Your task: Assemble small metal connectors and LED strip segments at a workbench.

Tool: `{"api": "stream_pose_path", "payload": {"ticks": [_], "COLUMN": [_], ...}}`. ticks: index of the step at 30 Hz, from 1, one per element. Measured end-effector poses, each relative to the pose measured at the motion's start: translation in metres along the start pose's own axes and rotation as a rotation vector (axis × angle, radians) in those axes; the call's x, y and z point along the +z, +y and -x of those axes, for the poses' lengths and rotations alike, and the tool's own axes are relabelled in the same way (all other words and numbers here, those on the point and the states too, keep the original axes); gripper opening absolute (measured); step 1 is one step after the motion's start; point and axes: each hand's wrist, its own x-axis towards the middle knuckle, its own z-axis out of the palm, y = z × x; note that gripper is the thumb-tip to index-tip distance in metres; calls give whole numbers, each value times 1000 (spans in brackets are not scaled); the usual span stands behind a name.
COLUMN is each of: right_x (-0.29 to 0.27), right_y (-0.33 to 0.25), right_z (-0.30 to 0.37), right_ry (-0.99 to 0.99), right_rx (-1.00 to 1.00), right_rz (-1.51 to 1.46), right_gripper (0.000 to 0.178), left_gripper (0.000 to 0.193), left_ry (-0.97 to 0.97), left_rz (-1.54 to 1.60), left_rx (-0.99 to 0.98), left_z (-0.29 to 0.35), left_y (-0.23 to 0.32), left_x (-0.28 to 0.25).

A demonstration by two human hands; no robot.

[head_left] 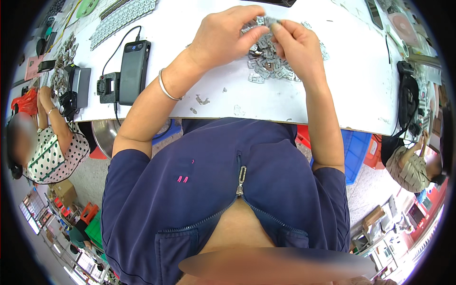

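Observation:
Near the far edge of the white table [190, 102], my two hands meet above a loose pile of small flat silver metal parts [268, 66]. My left hand [228, 35] comes in from the left, its thumb and index finger curved around small metal pieces [261, 20]. Against the other side of these pieces, my right hand [300, 50] pinches with thumb and forefinger; its remaining fingers curl in. The exact shape of what is held is blurred and partly covered by the fingertips. My right hand partly hides the pile beneath it.
Left of my arm lie a black power bank [135, 71] and a black cabled device [108, 88]. A tray-like array of metal parts [122, 21] stretches behind them. People sit at far left and far right; a blue crate [355, 154] stands below the table's edge.

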Motion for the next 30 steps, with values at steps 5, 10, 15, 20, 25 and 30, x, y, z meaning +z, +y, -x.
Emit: {"api": "stream_pose_path", "payload": {"ticks": [5, 10, 15, 20, 25, 30], "right_x": [-9, -9, -5, -7, -7, -21], "right_y": [21, 13, 11, 5, 2, -1], "right_z": [24, 26, 22, 16, 12, 11], "right_ry": [84, 67, -97, -253, -170, -166], "right_rx": [-157, -218, -248, -145, -232, -148], "right_rz": [147, 40, 94, 213, 241, 121], "right_gripper": [21, 18, 19, 22, 22, 22], "left_gripper": [26, 48, 63, 66, 52, 27], "left_ry": [-349, -394, -539, -659, -641, -765], "left_rz": [-19, 146, 226, 271, 302, 291], "left_rx": [108, -39, -90, -132, -122, -324], "left_z": [1, -7, -16, -13, -19, -30], "left_y": [4, 10, 15, 9, 8, 9], "left_x": [1, -6, -11, -11, -16, -32]}}
